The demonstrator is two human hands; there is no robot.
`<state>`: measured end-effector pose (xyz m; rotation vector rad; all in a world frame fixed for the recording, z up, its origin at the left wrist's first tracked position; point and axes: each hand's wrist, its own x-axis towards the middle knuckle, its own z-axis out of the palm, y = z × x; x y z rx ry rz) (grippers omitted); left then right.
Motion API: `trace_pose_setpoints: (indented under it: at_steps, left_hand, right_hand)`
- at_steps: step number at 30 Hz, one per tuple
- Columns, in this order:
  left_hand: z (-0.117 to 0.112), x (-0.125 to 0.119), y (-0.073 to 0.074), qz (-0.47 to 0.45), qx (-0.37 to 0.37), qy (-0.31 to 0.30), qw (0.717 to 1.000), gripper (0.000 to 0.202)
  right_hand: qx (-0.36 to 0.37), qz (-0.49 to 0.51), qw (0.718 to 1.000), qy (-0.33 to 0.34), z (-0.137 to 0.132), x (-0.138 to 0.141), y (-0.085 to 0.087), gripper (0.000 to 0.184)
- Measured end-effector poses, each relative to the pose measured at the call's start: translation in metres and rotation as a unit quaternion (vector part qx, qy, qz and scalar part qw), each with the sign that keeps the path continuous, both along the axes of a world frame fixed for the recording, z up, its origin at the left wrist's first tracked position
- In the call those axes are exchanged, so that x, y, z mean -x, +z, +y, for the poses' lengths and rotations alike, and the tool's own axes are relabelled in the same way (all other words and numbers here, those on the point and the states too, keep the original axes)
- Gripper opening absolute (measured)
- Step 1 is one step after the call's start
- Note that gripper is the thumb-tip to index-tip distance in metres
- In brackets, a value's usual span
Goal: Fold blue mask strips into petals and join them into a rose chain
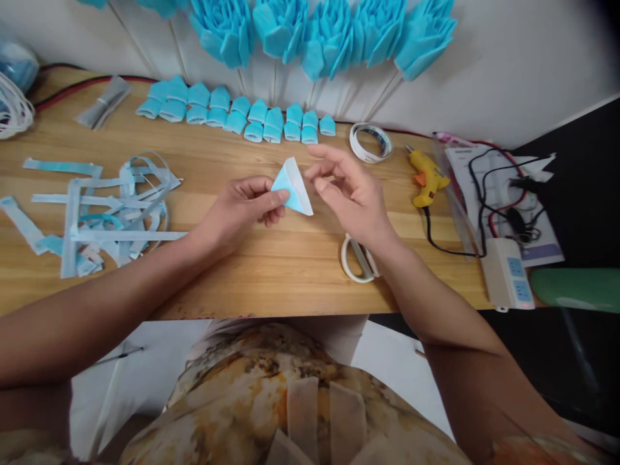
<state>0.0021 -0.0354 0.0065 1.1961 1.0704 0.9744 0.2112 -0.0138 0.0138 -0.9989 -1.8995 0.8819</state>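
In my left hand [259,201] is a folded triangle of light blue and white mask-like fabric [293,189], pinched between thumb and fingers at its left side. Just right of it hovers my right hand [346,190], its fingers curved and apart with nothing in them. Under my right wrist lies a pair of white-handled scissors [349,268], partly hidden by the arm. Beyond my hands, a row of folded blue fabric pieces [237,116] runs along the back of the wooden table [271,271].
Blue fabric strips [116,210] lie tangled at the left. Large blue fabric flowers [329,39] on thin stems lean against the wall. A tape roll [371,143], a yellow glue gun [427,177] and a power strip [508,274] with cables are at the right.
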Motion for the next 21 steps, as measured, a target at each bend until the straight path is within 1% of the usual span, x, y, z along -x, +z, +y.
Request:
trace_pose_setpoints:
  at_steps: [2, 6, 10, 12, 14, 17, 21]
  left_hand:
    - [0.001, 0.000, 0.000, -0.032, 0.024, 0.010, 0.999, 0.029]
    - [0.002, 0.001, 0.001, -0.084, 0.046, 0.012, 0.995, 0.025]
    - [0.001, 0.000, 0.000, -0.071, 0.047, 0.013, 0.996, 0.025]
    - [0.001, -0.001, -0.001, -0.057, 0.036, 0.011, 0.998, 0.027]
    - [0.001, -0.001, -0.002, -0.041, 0.019, 0.009, 0.999, 0.030]
    - [0.001, 0.000, -0.001, -0.007, -0.013, 0.007, 1.000, 0.030]
    - [-0.002, 0.001, 0.002, 0.032, -0.053, 0.004, 0.998, 0.028]
  right_hand:
    - [-0.032, -0.016, 0.999, -0.006, 0.001, -0.002, 0.004, 0.035]
    - [-0.063, -0.051, 0.996, 0.027, 0.000, 0.001, 0.010, 0.028]
    - [-0.060, -0.067, 0.995, 0.035, -0.001, 0.004, 0.010, 0.009]
    - [-0.049, -0.064, 0.996, 0.034, -0.001, 0.005, 0.010, 0.005]
    - [-0.035, -0.054, 0.997, 0.034, 0.000, 0.004, 0.008, 0.008]
    - [-0.004, -0.032, 0.999, 0.039, 0.002, 0.003, 0.005, 0.017]
    - [0.052, 0.022, 0.997, 0.059, 0.003, 0.005, -0.002, 0.030]
